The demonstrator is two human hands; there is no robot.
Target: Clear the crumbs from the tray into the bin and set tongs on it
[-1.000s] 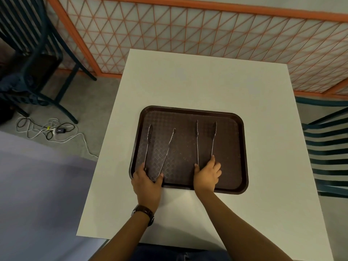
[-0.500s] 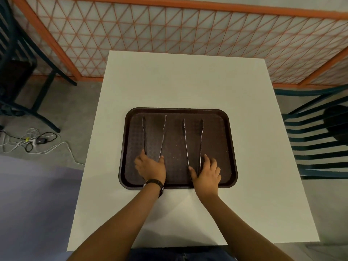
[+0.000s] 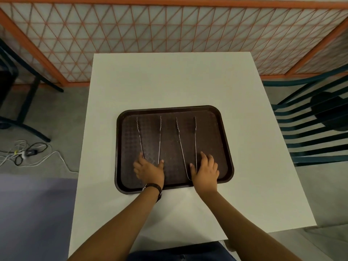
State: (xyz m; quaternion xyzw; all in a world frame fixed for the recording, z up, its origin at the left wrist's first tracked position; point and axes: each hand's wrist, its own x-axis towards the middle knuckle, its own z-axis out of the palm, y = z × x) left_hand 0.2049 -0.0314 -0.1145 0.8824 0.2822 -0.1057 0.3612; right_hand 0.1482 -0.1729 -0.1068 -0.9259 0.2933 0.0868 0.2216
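My left hand and right hand rest spread on the hinge ends of two tongs lying on the tray beneath them; I'd square them parallel, then lift off gently.

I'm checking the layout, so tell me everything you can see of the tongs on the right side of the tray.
The right tongs are thin, shiny and metal-looking: two slim arms with wavy tips, joined in a bend at the near end. They lie flat on the brown tray, arms spread, tips pointing away from the person, beside a second pair. The right hand rests over their near end, fingers fairly straight.
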